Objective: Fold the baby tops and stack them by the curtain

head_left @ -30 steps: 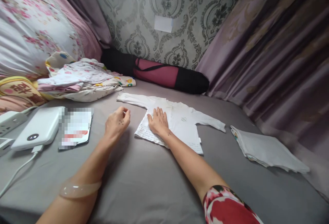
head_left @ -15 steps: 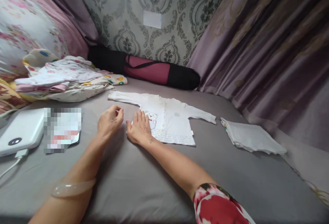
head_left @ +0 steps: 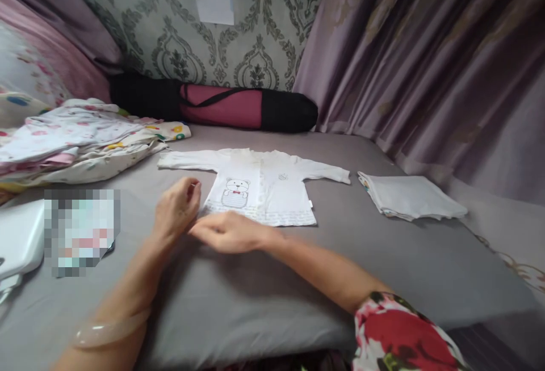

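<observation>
A white long-sleeved baby shirt (head_left: 281, 195) lies spread flat, sleeves out to both sides, with a bear print on its left half. My left hand (head_left: 176, 206) is curled closed just left of the shirt's lower part; no object shows in its fingers. Across the shirt's lower left edge reaches my right hand (head_left: 232, 232), its thumb and fingers drawn together. Its fingertips point left, close to my left wrist. Whether they grip any of the hem is hidden.
Grey sheet (head_left: 264, 291) covers the surface. A folded white cloth (head_left: 417, 196) lies right. Piled patterned clothes (head_left: 80, 138), a white power bank (head_left: 21, 235) and a blurred-out flat item (head_left: 83, 232) are left. A long black-and-maroon bag (head_left: 225, 107) lies along the wall.
My right hand has lifted from lying flat on the shirt's left part and drawn back to its lower edge, fingers now together. The bear print is uncovered. The view has shifted right.
</observation>
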Motion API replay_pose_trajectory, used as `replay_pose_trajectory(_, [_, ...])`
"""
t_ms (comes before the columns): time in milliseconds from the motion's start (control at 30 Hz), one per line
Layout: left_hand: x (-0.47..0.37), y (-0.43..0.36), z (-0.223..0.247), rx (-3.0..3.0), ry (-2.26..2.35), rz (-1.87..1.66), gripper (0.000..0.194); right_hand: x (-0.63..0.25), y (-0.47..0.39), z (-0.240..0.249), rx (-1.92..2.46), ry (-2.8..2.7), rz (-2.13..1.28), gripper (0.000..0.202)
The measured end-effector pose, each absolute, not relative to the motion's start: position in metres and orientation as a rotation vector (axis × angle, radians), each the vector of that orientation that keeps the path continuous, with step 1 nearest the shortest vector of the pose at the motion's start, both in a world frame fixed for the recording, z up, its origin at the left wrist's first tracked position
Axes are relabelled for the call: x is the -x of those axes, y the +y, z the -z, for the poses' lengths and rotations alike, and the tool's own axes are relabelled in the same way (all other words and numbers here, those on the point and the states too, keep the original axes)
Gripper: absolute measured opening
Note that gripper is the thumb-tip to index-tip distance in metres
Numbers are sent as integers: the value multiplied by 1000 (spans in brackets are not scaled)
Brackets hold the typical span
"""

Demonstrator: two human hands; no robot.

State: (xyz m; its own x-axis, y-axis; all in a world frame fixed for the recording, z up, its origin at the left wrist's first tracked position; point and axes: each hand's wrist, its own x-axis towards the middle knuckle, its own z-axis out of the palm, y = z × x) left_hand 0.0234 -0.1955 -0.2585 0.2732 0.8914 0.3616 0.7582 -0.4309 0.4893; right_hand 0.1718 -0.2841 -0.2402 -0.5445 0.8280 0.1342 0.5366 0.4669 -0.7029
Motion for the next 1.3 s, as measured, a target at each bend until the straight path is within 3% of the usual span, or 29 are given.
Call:
replay_pose_trajectory(200, [-50, -206, 278, -2731, 967, -666, 44, -301, -252, 251, 2005, -1793, -326, 41])
replay_pose_trajectory(333, [-63, -208, 292, -2837, 937, -364, 55, -340, -250, 272, 2216, -1908, -311, 59])
replay_pose_trajectory(567, [-61, -207, 291, -2837, 998, -115, 61, -314, -305, 276, 2107, -2091, -428, 65])
replay_pose_trajectory(800, [-44, -200, 293, -2757, 958, -317, 54, -284, -382, 241, 1729, -2289, -809, 62])
replay_pose_trajectory(933, [-35, -191, 301, -2694, 962, -471, 48, -262, -351, 227, 1579, -2252, -604, 46])
replay_pose_trajectory(1133, [-30, -182, 308, -2620, 910, -550, 48, -233, -266, 257, 1477, -2443, -489, 55])
replay_pose_trajectory(1300, [-25, -177, 310, -2584, 932, -486, 52, -227, -266, 271, 1439, -2522, -485, 61])
